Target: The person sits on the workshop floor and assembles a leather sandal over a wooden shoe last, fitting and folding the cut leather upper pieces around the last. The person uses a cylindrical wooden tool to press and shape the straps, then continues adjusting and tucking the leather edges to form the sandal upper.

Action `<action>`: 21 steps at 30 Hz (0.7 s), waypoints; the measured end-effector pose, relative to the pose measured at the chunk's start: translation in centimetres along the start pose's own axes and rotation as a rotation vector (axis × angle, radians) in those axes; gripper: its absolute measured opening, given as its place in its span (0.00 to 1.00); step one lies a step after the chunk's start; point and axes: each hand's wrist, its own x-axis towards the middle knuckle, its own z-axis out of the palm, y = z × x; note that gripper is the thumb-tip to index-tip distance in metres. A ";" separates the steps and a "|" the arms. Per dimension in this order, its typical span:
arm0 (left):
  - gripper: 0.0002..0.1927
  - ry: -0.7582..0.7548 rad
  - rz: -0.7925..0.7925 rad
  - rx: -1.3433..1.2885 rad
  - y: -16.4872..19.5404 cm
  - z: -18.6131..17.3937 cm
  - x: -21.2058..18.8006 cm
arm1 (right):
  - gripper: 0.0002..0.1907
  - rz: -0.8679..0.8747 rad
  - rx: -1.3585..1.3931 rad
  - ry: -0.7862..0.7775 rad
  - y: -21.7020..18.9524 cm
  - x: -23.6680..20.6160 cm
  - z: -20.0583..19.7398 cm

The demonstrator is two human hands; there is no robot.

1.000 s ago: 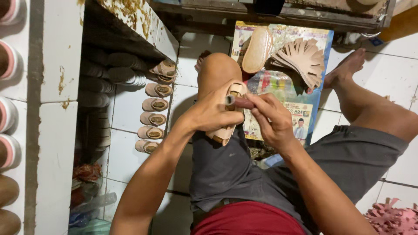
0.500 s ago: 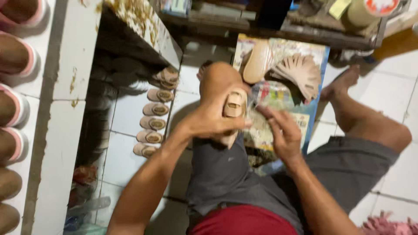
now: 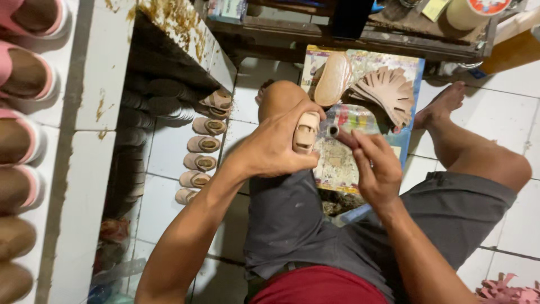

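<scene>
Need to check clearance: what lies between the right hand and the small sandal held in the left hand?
In the head view, the right hand pinches a small dark tool whose tip points at the tan sandal gripped by the left hand; nothing else lies between.

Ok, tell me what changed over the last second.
The right hand let go of the small sandal and drew back to the right, now holding a small tool. The left hand kept gripping the sandal over the knee. The floor sandals stayed put.
</scene>
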 end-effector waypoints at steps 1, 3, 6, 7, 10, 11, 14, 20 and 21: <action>0.33 0.002 -0.009 0.017 0.0 0.1 0.1 | 0.20 -0.017 0.031 0.028 0.1 -0.3 -0.1; 0.33 0.028 0.179 0.035 0.0 0.2 0.1 | 0.20 -0.117 -0.054 -0.041 0.2 -0.6 0.1; 0.33 -0.027 0.013 0.051 0.1 0.2 0.2 | 0.19 -0.105 -0.088 -0.042 0.6 -0.1 0.4; 0.33 -0.055 -0.136 0.048 0.2 0.2 0.2 | 0.19 -0.066 -0.069 -0.042 0.5 0.0 0.2; 0.31 0.076 0.138 0.055 0.5 0.3 -0.2 | 0.18 0.141 -0.082 -0.002 -0.2 -0.1 -0.4; 0.31 0.059 0.122 0.057 0.6 0.5 -0.3 | 0.18 0.094 -0.066 0.010 -0.5 -0.4 -0.6; 0.31 0.035 0.121 0.060 0.7 0.8 -0.5 | 0.19 -0.022 -0.021 -0.002 -0.8 -1.1 -0.5; 0.30 0.086 0.093 0.030 0.2 0.7 0.0 | 0.20 0.043 -0.030 -0.021 0.6 -0.6 0.2; 0.30 0.080 0.083 0.032 0.1 0.7 0.0 | 0.20 0.116 -0.033 -0.001 0.6 -0.8 0.2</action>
